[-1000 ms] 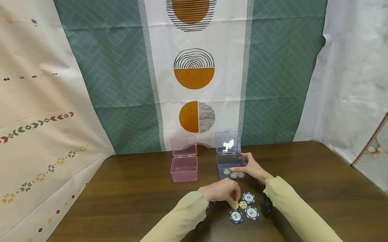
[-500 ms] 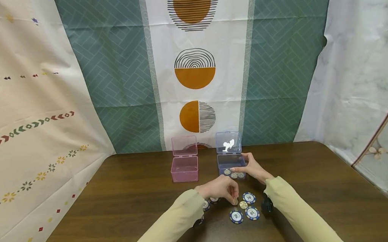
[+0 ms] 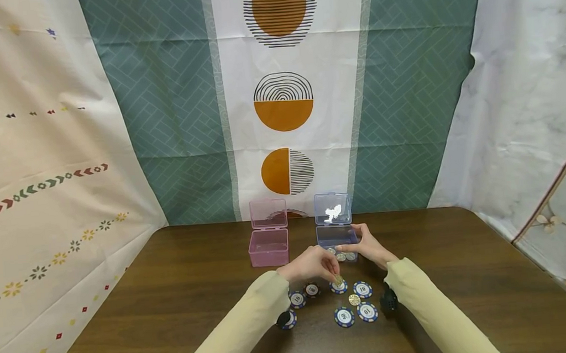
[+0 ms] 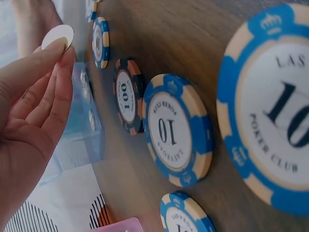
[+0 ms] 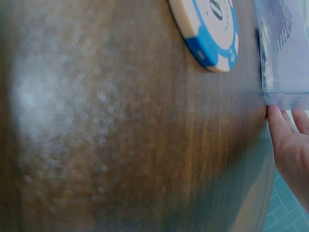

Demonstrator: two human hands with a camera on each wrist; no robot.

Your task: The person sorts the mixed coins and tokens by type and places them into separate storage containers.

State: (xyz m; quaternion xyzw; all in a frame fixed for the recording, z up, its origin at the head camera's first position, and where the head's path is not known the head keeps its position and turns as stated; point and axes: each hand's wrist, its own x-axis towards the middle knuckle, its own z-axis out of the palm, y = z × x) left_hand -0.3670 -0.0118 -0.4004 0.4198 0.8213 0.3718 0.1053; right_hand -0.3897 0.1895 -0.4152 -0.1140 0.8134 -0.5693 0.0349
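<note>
My left hand [image 3: 310,265] pinches a gold coin [image 4: 58,36] between thumb and fingers, held over a blue-rimmed poker chip [image 3: 339,288] in the head view. My right hand [image 3: 370,246] grips the right side of a blue clear plastic box [image 3: 324,236], thumb at its front and fingers towards the back. The box stands with its lid raised and several coins [image 3: 341,257] show at its front. In the right wrist view, fingers [image 5: 277,126] touch the box's edge. Another gold coin [image 3: 355,300] lies on the table among the chips.
A pink clear box [image 3: 269,251] with its lid up stands left of the blue one. Several blue-rimmed chips marked 10 [image 4: 168,130] and a dark-rimmed 100 chip [image 4: 126,96] lie on the brown wooden table [image 3: 196,283]. Patterned cloths hang behind and beside.
My left hand has lifted a gold coin off the table and carried it away towards the blue box, uncovering chips beneath. My right hand has stayed on the blue box.
</note>
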